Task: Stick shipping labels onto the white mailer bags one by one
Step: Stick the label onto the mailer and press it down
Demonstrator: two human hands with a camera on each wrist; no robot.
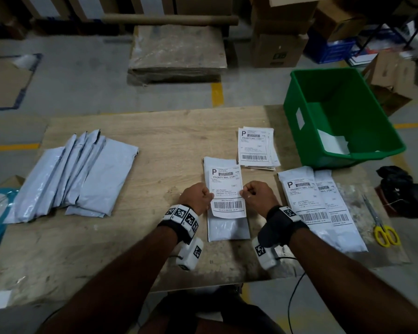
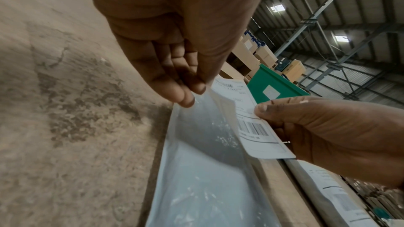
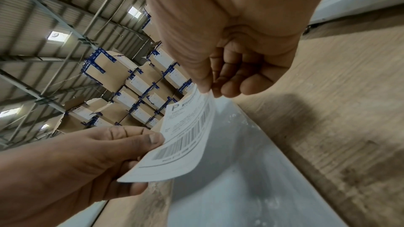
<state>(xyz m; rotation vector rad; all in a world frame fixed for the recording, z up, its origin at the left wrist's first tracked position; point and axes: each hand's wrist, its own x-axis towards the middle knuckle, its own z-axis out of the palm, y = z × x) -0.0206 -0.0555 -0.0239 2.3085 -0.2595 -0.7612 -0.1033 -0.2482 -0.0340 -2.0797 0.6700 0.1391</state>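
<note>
A white shipping label (image 1: 227, 191) with a barcode hangs over a white mailer bag (image 1: 228, 229) lying lengthwise on the wooden table (image 1: 155, 141). My left hand (image 1: 198, 196) pinches the label's left edge and my right hand (image 1: 257, 194) pinches its right edge. The left wrist view has the label (image 2: 255, 125) lifted above the bag (image 2: 203, 170), its near end curling free. In the right wrist view the label (image 3: 186, 137) arches over the bag (image 3: 236, 179). A stack of unused labels (image 1: 256, 147) lies behind the bag.
A fanned pile of plain mailer bags (image 1: 75, 174) lies at the left. Two labelled bags (image 1: 319, 206) rest at the right, beside yellow-handled scissors (image 1: 384, 227) and a black bag (image 1: 405, 189). A green bin (image 1: 343, 116) stands at the back right corner.
</note>
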